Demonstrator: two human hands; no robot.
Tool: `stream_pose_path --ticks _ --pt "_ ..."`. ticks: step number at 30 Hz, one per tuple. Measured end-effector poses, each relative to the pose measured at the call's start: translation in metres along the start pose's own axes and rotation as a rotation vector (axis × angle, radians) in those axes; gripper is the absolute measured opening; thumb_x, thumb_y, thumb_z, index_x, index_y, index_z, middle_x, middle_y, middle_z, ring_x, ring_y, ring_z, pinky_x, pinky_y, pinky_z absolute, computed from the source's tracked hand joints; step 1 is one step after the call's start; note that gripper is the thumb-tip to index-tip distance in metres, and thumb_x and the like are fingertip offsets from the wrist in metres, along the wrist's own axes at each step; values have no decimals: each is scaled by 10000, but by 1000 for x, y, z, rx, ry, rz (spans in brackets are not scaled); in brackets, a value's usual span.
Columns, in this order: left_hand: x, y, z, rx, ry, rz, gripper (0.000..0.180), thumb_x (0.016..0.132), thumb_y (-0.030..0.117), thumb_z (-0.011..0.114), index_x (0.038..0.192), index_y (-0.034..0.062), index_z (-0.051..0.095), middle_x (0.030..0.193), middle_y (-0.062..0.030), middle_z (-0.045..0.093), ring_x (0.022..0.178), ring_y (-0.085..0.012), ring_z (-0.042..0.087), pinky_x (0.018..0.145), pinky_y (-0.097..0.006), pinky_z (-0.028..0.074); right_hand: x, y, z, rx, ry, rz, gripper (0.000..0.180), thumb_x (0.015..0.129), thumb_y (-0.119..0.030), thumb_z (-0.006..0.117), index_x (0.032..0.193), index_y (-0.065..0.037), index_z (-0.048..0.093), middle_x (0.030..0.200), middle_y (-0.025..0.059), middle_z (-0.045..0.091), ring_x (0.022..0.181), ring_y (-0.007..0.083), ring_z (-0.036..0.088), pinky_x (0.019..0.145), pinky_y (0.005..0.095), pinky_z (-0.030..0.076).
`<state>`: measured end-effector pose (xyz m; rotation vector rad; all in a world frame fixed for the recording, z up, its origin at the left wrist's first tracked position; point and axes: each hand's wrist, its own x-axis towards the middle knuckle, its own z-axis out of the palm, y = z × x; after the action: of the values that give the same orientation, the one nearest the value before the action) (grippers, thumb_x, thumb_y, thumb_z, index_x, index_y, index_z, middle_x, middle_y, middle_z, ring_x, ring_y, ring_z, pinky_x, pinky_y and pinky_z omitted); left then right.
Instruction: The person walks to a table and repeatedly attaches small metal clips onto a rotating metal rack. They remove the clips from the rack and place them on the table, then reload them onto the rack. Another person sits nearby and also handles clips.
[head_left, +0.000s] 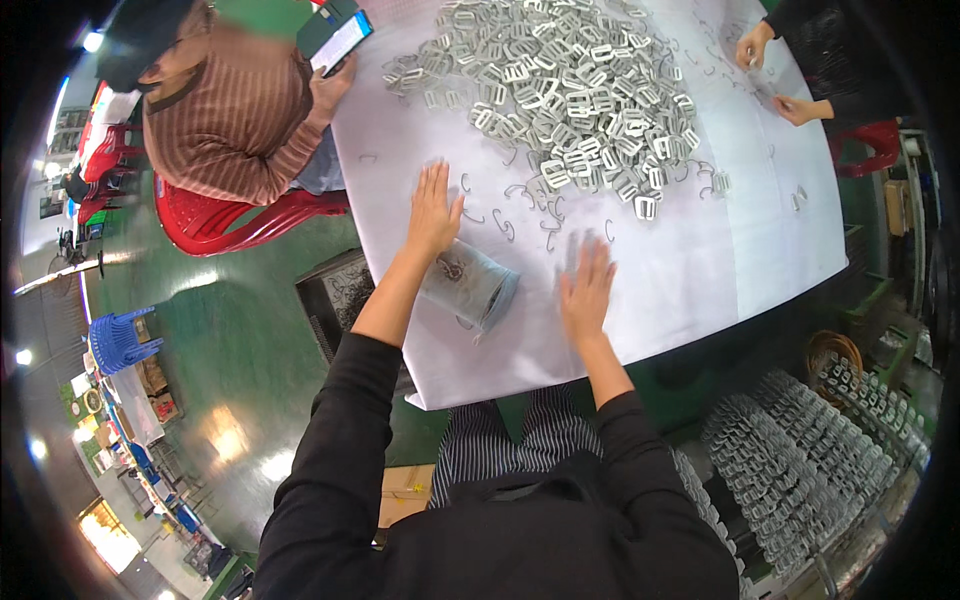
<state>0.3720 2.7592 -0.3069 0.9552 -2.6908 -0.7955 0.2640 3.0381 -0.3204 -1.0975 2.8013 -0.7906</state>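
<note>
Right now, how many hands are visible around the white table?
5: the wearer's left hand and right hand over the white table, a seated person's hand holding a phone at upper left, and a co-worker's two hands at upper right. Other hands may be hidden.

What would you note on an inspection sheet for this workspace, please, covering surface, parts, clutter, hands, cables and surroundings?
Surface: white-covered table, strewn with parts.
Job's things: grey-blue cylindrical container lying on its side between the hands; large heap of metal buckles beyond.
Clutter: thin curved wire pieces scattered between container and heap; a few stray buckles at the right.
Hands: left hand open by the container, contact unclear; right hand open, slightly blurred, apart from it.
Cables: nothing seen.
Surroundings: seated person at left with a handheld device; co-worker's hands at upper right; racked metal parts at lower right.
</note>
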Motion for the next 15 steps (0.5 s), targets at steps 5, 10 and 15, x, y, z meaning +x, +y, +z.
stream_pose_path --ticks 5,10,15 --pt "7 37 23 323 -274 207 571 895 306 488 1416 172 296 1507 -77 175 1395 -320 104 1079 -585 117 50 -5 20 -117 15 33 596 869 -233 540 1385 -40 314 1461 149 265 1357 317 234 1078 510 208" --pt "-47 47 4 229 -222 311 504 855 162 559 1339 180 420 1418 -85 348 1366 -296 208 1071 -538 195 31 -43 28 180 -176 -256 554 866 -214 536 1359 -37 357 1429 136 337 1334 310 289 1085 473 217" --pt "-81 24 -10 29 71 -258 347 891 222 524 1205 94 451 1185 -159 510 1054 -350 510 817 -451 416 76 -57 33 159 -156 -383 509 852 -164 549 1324 -35 409 1401 115 387 1320 287 320 1081 448 239"
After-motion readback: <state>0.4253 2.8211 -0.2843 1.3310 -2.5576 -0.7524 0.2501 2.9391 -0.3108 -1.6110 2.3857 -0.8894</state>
